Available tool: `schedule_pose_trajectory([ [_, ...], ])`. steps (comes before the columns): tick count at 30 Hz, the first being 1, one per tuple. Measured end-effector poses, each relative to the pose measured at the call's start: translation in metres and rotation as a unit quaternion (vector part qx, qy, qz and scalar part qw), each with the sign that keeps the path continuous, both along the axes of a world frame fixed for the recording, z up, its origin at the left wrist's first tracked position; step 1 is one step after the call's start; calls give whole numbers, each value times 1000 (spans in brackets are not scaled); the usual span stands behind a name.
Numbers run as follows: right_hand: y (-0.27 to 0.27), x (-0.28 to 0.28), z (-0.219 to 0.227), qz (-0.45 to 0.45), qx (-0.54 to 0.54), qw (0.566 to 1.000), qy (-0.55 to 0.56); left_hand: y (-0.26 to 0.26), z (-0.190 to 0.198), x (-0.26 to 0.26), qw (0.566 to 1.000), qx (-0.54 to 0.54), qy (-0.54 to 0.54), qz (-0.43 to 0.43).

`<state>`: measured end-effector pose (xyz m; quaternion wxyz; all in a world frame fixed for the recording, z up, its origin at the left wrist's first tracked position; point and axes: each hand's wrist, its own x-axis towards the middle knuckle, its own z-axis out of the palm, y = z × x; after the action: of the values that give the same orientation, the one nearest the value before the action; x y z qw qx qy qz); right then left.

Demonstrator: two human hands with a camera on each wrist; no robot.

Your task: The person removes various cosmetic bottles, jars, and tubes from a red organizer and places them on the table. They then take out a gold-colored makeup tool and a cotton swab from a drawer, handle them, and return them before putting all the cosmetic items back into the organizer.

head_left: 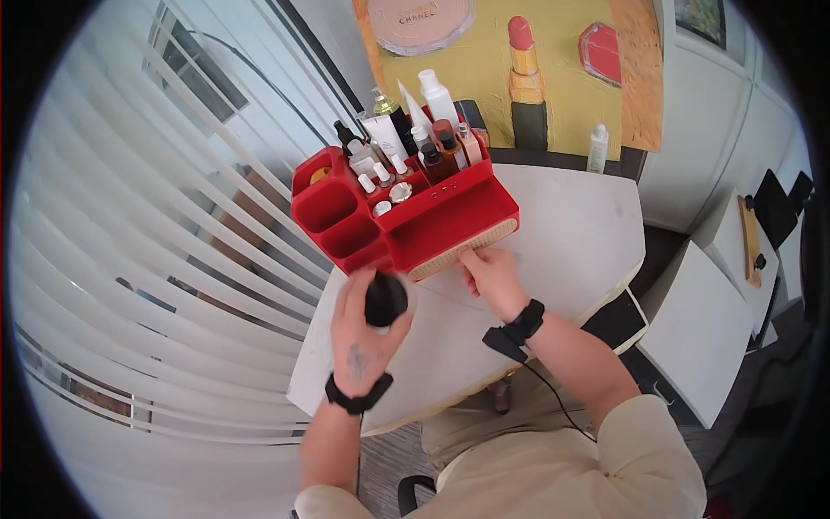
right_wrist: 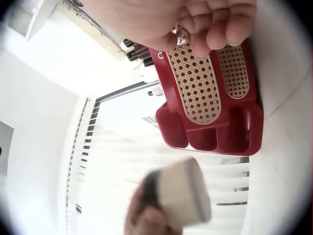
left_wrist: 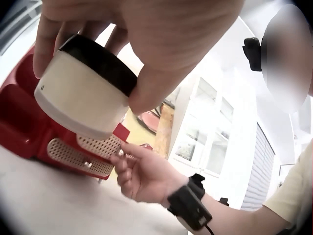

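A white jar with a black lid [left_wrist: 80, 95] is in my left hand [head_left: 359, 333]. The left fingers and thumb grip it around the lid, and the jar is tilted in the left wrist view. My right hand [head_left: 494, 278] pinches the small metal knob [right_wrist: 182, 38] of a drawer with a woven cane front [head_left: 462, 249]. This drawer stands pulled out from the red organizer [head_left: 324, 212], and its red inside shows in the head view. A second cane-front drawer [right_wrist: 234, 73] sits below it. Open red compartments [head_left: 327, 206] lie at the organizer's left end.
Bottles and tubes, such as a white bottle [head_left: 439, 99], stand in the organizer's top. Another white bottle [head_left: 597, 149] is at the back of the white table [head_left: 579, 208]. Slatted blinds [head_left: 173, 285] hang at the left. A makeup painting [head_left: 566, 95] is behind.
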<state>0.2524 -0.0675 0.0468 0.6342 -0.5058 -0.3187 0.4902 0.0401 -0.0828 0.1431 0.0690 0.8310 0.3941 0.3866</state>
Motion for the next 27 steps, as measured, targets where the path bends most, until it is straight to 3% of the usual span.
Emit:
schedule_pose_trajectory([
  [5, -10, -4, -8, -12, 9, 999, -44, 55, 27, 79, 996, 31, -14, -81],
  [7, -11, -2, -11, -7, 14, 998, -56, 67, 29, 106, 993, -49, 7, -103],
  [12, -7, 5, -18, 0, 21, 996, -88, 93, 1, 138, 981, -107, 106, -124],
  [17, -7, 8, -14, 14, 10, 997, -74, 103, -18, 139, 963, -203, 89, -156],
  [20, -7, 10, -10, 25, 2, 996, -82, 94, -22, 128, 973, -141, 81, -166],
  [22, -4, 11, -10, 37, -1, 996, -87, 78, -13, 113, 986, -40, -9, -161],
  [27, 26, 18, -3, 43, -9, 991, -127, 52, -25, 54, 980, -34, -163, -114],
])
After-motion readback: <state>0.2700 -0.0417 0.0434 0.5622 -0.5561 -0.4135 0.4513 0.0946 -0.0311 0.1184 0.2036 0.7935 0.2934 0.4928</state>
